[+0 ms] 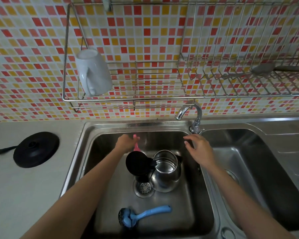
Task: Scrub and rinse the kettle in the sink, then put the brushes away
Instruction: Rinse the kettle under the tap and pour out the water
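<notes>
One view only: head-worn wide-angle cam, person standing at the counter [16,195], facing forward and pitched steeply down, close over the left sink basin [179,213] mid-frame. Upper half takes in the tiled wall [33,49] and wire rack [145,99]; straight lines bow at the edges.

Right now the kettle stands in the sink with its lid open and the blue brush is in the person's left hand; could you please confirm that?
Not quite: the head view shows the blue brush lying loose on the floor of the sink, untouched; the left hand grips a pink brush. The kettle does stand there with its lid open.
</notes>
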